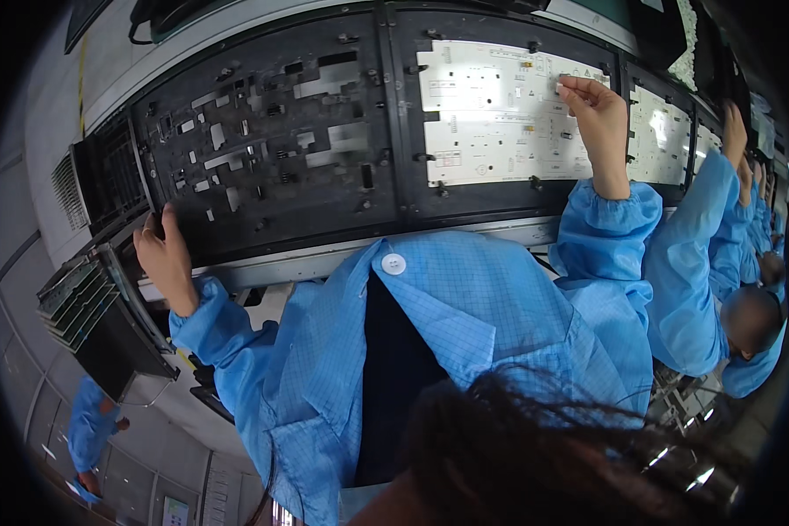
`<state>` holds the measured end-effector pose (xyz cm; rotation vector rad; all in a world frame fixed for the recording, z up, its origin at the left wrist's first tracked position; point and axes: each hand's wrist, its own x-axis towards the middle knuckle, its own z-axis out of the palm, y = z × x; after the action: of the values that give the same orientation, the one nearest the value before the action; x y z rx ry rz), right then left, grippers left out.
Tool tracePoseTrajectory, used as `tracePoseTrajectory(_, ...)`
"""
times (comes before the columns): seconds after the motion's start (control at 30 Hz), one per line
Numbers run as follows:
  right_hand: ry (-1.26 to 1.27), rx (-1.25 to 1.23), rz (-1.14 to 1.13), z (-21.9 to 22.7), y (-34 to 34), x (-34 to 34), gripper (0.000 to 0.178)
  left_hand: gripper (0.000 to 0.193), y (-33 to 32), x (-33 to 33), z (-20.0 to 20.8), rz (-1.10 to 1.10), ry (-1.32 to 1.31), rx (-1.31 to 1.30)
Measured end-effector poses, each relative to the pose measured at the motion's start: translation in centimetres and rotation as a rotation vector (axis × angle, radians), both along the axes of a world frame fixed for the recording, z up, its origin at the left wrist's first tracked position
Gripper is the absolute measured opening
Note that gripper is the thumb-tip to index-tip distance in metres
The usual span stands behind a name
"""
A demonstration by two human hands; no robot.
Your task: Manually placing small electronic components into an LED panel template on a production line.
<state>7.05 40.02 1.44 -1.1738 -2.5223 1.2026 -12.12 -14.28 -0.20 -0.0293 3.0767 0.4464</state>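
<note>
My right hand point(600, 131) hovers over the upper right part of a white circuit board point(465, 131). Its thumb and fingertips are pinched on a small white component point(562, 88), mostly covered by the fingers. The board lies in a black carrier frame point(408, 188) and bears a few small parts, including yellowish ones. My left hand point(165, 263) rests at the lower left corner of another black carrier point(307, 206), full of cutouts and with no board in it. Its thumb and forefinger are apart, and I see nothing between them.
More white boards point(660, 131) in carriers continue along the line to the right. A co-worker's hand point(734, 136) reaches in there. At my lower left stands a rack of stacked boards point(79, 302). A metal rail point(298, 263) runs along the near edge.
</note>
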Motion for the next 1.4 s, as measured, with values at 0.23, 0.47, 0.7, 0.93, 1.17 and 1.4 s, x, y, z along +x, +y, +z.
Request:
tracePoseTrajectory(0.23,0.015,0.238,-0.084,-0.7,-0.7,0.0,0.023,0.046,-4.1,-0.3,-2.5,0.165,-0.054,0.703)
tracePoseTrajectory(0.47,-0.063,0.241,-0.118,0.1,-1.2,-1.2,0.023,0.045,-6.6,0.3,-4.2,0.372,0.218,0.727)
tracePoseTrajectory(0.7,-0.053,0.388,-0.079,-0.7,-1.3,-1.2,0.023,0.046,-6.1,-0.1,-4.5,0.367,0.163,0.654)
tracePoseTrajectory(0.93,-0.022,0.436,-0.151,0.5,-4.1,-0.3,0.024,0.048,-6.6,-0.2,-4.8,0.324,0.153,0.654)
tracePoseTrajectory(1.17,0.416,-0.551,-0.541,2.6,-4.3,7.7,0.029,0.041,-6.2,-0.3,-4.4,0.326,0.145,0.696)
tracePoseTrajectory(1.4,0.448,-0.812,-0.469,-0.1,-4.2,11.4,0.027,0.041,-6.6,-0.4,-4.9,0.326,0.131,0.674)
